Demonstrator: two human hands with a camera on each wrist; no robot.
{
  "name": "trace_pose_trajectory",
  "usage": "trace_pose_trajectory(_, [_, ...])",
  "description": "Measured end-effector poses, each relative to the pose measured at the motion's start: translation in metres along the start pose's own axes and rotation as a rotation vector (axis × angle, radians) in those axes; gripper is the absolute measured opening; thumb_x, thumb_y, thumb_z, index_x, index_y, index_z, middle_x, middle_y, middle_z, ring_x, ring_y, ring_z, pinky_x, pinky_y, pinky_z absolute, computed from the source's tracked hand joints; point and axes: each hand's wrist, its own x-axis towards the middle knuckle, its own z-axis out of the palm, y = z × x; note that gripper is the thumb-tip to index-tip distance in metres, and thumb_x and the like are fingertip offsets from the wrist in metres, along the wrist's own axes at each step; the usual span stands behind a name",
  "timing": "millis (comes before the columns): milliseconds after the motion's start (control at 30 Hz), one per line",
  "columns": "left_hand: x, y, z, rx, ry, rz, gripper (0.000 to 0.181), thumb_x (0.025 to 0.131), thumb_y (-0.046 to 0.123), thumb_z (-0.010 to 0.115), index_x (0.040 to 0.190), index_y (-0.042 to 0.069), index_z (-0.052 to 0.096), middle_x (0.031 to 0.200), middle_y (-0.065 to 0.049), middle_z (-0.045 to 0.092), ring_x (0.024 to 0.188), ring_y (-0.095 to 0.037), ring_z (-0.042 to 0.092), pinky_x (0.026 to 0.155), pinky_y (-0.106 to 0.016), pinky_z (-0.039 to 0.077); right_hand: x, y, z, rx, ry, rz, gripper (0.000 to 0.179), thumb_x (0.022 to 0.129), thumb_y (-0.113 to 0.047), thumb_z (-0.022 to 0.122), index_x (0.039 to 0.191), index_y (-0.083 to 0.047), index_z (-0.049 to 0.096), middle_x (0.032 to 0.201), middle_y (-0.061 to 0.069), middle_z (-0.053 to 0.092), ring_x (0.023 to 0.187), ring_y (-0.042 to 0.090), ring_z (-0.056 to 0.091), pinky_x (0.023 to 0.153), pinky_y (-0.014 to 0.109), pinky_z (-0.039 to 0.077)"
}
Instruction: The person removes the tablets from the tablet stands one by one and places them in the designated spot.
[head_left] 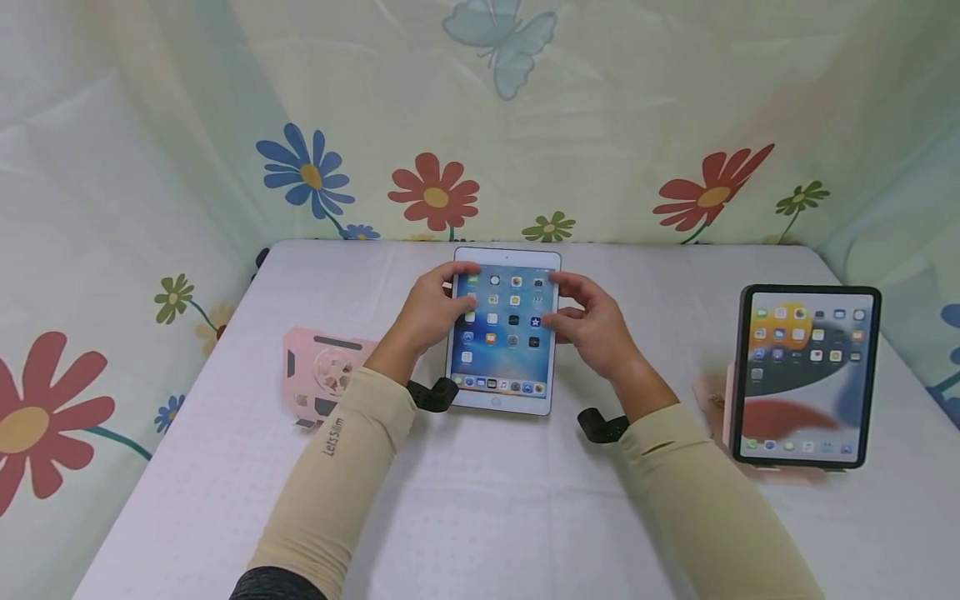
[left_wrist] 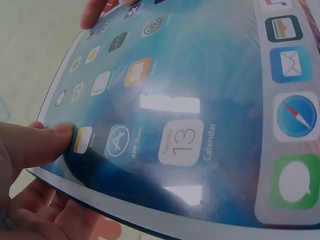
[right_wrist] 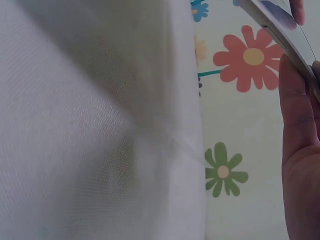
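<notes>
A white-framed tablet with rows of app icons is held upright in portrait at the middle of the table. My left hand grips its left edge; in the left wrist view the thumb lies on the screen by the Notes icon and the other fingers go behind. At the right edge, my right hand pinches the tablet, thumb on the front and index finger near the upper corner. The right wrist view catches only a thin side of the tablet and part of that hand.
Left of the tablet lies a pink stand with a round cut-out pattern, partly behind my left forearm. On the right, a black-framed tablet leans on another pink stand. A flowered curtain hangs behind the white-covered table.
</notes>
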Motion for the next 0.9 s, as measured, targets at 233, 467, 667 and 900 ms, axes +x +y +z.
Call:
trace_pose_trajectory(233, [0.0, -0.003, 0.005, -0.032, 0.024, -0.03, 0.042, 0.098, 0.009, 0.065, 0.137, 0.025, 0.058, 0.132, -0.003, 0.051, 0.112, -0.026, 0.055, 0.092, -0.04, 0.054, 0.002, 0.005, 0.002, 0.002, -0.002, 0.024, 0.058, 0.095, 0.0, 0.065, 0.148, -0.01, 0.045, 0.133, 0.015, 0.048, 0.098, 0.027, 0.061, 0.08, 0.028, 0.058])
trace_pose_trajectory(467, [0.001, -0.002, 0.015, -0.067, 0.065, -0.021, 0.04, 0.099, 0.008, 0.062, 0.135, 0.024, 0.059, 0.134, -0.003, 0.051, 0.112, -0.028, 0.054, 0.093, -0.044, 0.054, 0.004, 0.008, 0.0, -0.006, 0.006, 0.03, 0.058, 0.096, -0.001, 0.065, 0.149, -0.01, 0.043, 0.135, 0.015, 0.047, 0.101, 0.027, 0.062, 0.08, 0.028, 0.057])
trace_pose_trajectory(667, [0.002, -0.006, 0.024, -0.073, 0.082, -0.02, 0.039, 0.101, 0.012, 0.06, 0.137, 0.026, 0.057, 0.141, -0.004, 0.05, 0.116, -0.028, 0.053, 0.095, -0.047, 0.052, 0.006, 0.012, -0.002, 0.001, 0.014, 0.038, 0.058, 0.096, 0.0, 0.064, 0.149, -0.01, 0.043, 0.134, 0.016, 0.047, 0.099, 0.025, 0.063, 0.08, 0.027, 0.057])
trace_pose_trajectory(900, [0.004, -0.013, 0.028, -0.09, 0.105, -0.022, 0.04, 0.101, 0.012, 0.06, 0.138, 0.026, 0.057, 0.142, -0.003, 0.05, 0.117, -0.027, 0.054, 0.095, -0.048, 0.052, 0.009, 0.017, 0.0, 0.005, 0.01, 0.048, 0.058, 0.096, 0.0, 0.064, 0.149, -0.01, 0.043, 0.135, 0.016, 0.048, 0.101, 0.026, 0.063, 0.08, 0.029, 0.058])
